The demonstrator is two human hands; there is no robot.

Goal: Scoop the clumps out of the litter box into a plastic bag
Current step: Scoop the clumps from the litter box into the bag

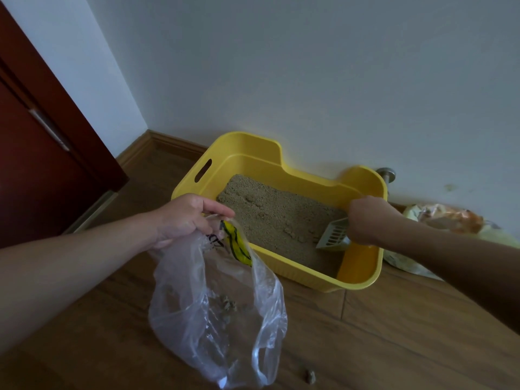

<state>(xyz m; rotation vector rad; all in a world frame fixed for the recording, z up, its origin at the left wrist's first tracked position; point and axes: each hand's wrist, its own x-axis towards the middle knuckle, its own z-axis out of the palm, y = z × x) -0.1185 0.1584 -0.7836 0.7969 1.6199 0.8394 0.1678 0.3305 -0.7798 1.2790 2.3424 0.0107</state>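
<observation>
Gripping scoop in litter box, left hand holding plastic bag

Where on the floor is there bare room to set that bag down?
Bare wooden floor lies in front of the litter box, right of the plastic bag, apart from one stray clump. Another strip runs between the dark red door and the box's left side. Right of the box, crumpled bags crowd the floor.

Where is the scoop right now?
Head view, right side: the right hand grips the scoop, its blade touching the litter at the right end of the litter box.
</observation>
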